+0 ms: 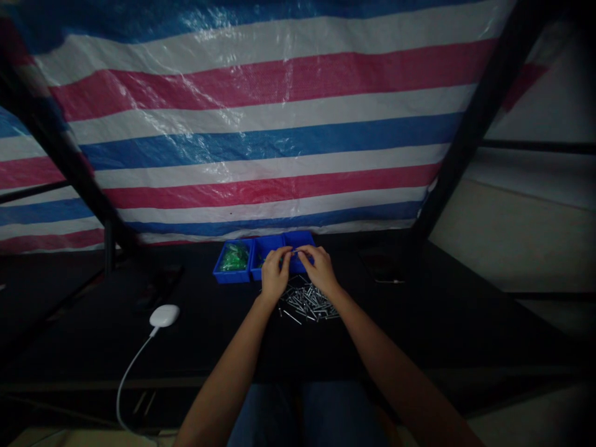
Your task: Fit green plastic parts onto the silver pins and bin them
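Note:
My left hand [275, 273] and my right hand [319, 268] meet over the blue bins, fingertips nearly touching. Thumb and forefinger of each are pinched on a small, thin metal pin [294, 252] that spans the gap between them; its exact kind is too small to tell. Below my hands a loose pile of shiny, slender metal pins [307, 301] lies on the black table, partly hidden by my right wrist. The blue bin [255, 273] in the middle and another blue bin [302, 237] on the right are partly covered by my hands.
A left blue bin [215, 273] holds green items in clear plastic [234, 256]. A white device with a cable [164, 315] lies on the black table [209, 347] at left. A dark flat object, perhaps a phone [384, 267], lies at right. Striped sheeting [279, 136] hangs behind.

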A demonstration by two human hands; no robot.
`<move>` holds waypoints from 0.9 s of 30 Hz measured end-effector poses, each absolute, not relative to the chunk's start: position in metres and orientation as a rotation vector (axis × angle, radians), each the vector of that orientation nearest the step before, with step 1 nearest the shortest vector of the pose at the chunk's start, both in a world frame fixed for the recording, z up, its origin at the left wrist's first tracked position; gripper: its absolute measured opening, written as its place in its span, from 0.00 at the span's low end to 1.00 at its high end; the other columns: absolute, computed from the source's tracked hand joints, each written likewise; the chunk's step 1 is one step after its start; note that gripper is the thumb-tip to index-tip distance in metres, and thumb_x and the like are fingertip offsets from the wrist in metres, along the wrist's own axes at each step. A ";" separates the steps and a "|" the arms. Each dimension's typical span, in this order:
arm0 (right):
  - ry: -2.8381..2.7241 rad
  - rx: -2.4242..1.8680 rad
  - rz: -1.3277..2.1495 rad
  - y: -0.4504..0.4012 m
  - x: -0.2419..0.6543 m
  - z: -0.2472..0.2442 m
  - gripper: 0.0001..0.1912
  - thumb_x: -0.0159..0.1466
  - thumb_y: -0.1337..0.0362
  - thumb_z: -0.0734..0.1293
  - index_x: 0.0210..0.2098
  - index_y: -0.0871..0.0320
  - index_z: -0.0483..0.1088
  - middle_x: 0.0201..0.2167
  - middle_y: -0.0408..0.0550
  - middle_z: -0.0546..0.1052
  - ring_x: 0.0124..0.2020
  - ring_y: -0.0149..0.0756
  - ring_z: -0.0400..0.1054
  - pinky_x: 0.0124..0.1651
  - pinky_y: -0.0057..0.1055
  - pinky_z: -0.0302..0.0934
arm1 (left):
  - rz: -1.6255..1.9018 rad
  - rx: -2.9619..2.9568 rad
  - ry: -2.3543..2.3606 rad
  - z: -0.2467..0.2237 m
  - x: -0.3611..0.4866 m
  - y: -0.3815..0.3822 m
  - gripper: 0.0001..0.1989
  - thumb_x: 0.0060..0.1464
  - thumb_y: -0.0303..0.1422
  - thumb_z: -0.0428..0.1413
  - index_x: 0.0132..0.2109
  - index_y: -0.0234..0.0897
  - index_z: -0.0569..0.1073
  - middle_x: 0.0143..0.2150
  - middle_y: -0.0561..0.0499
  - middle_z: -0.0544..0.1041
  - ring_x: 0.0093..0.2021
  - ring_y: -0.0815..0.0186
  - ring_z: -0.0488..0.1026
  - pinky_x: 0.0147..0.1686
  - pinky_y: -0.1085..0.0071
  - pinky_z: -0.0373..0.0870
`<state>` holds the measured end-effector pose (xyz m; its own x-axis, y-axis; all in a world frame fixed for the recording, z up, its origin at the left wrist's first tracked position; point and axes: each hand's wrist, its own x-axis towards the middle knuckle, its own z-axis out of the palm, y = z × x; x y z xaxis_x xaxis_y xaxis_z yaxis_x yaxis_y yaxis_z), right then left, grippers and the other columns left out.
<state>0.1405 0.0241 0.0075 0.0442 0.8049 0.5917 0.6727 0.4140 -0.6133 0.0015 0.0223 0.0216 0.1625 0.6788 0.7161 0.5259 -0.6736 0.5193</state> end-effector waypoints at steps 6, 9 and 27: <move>-1.646 -1.283 0.162 0.026 0.143 0.007 0.12 0.61 0.59 0.57 0.36 0.53 0.70 0.34 0.44 0.75 0.36 0.37 0.64 0.42 0.33 0.53 | 1.464 2.301 1.213 0.019 0.000 0.025 0.10 0.58 0.33 0.45 0.43 0.39 0.70 0.38 0.50 0.73 0.39 0.65 0.68 0.40 0.68 0.64; -1.626 -1.261 0.165 0.025 0.143 0.008 0.12 0.61 0.59 0.57 0.35 0.54 0.70 0.34 0.45 0.75 0.36 0.37 0.64 0.42 0.33 0.54 | 1.408 2.340 1.239 0.017 0.000 0.026 0.10 0.58 0.33 0.45 0.42 0.39 0.70 0.38 0.50 0.73 0.38 0.65 0.68 0.39 0.68 0.64; -1.570 -1.068 0.167 0.023 0.141 0.011 0.14 0.62 0.58 0.56 0.40 0.54 0.70 0.36 0.46 0.74 0.37 0.37 0.65 0.42 0.34 0.56 | 1.403 2.017 1.089 0.016 0.007 0.026 0.10 0.51 0.33 0.52 0.40 0.35 0.74 0.29 0.51 0.77 0.29 0.67 0.73 0.35 0.73 0.67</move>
